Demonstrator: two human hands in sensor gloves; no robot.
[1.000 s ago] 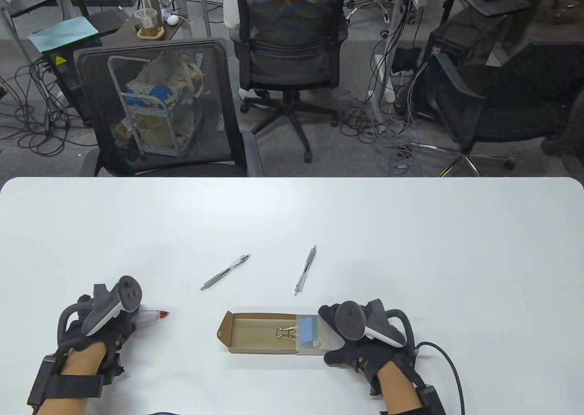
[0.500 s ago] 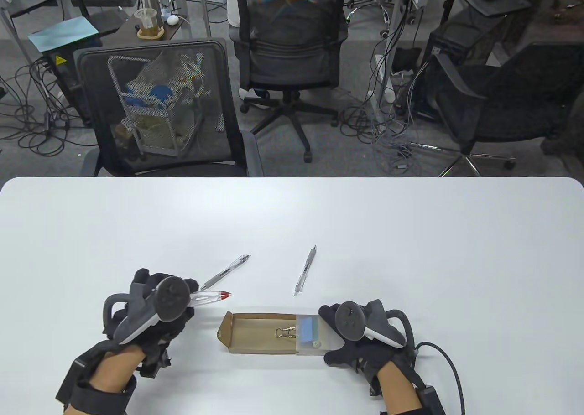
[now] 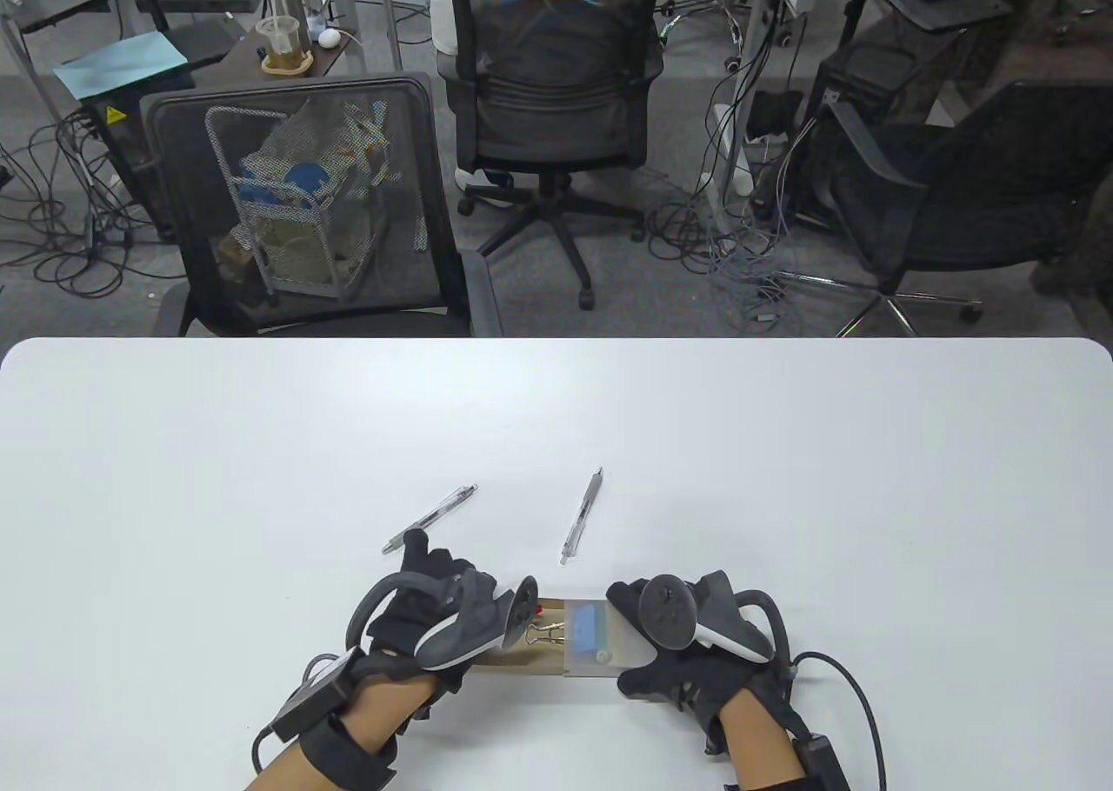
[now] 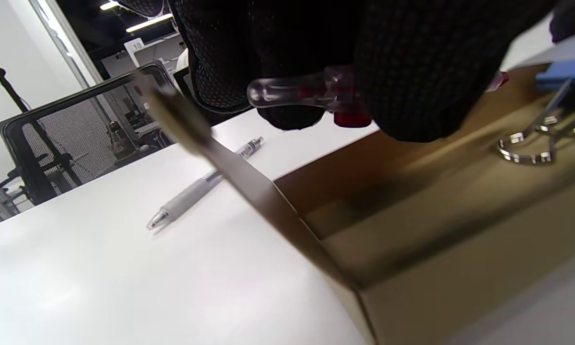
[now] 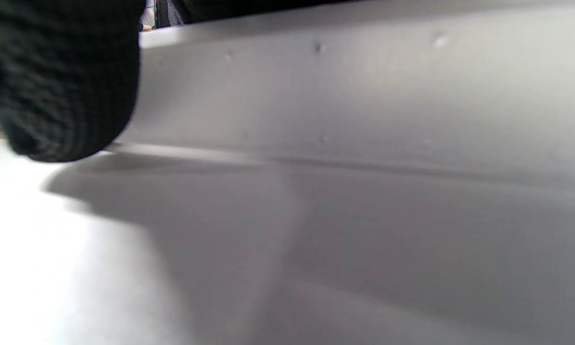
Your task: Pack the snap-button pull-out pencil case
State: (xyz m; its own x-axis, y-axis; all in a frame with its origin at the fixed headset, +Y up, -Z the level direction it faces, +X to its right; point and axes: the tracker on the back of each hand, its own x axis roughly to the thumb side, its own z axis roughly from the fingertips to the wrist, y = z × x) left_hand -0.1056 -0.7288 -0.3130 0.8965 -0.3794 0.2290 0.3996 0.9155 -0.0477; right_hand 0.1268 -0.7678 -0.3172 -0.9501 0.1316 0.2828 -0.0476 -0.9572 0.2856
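Pencil case tray drawn out on the worktop point(image 3: 556, 408), both hands at it.

Worktop, white. Pencil case point(image 3: 581, 639): cardboard tray point(image 4: 450, 230) pulled leftward out of a translucent sleeve, which is steadied under the right hand point(image 3: 687, 643); how far that grip is closed cannot be told. Left hand point(image 3: 452, 608) is held over the tray's open end, its grip pinched around a clear pen point(image 4: 311, 91) with red parts, just above the tray floor. Binder clip point(image 4: 536, 139) and blue eraser point(image 3: 584, 624) lie beyond the pen's tip. Two grey pens point(image 3: 430, 518) point(image 3: 581, 515) are left farther out.
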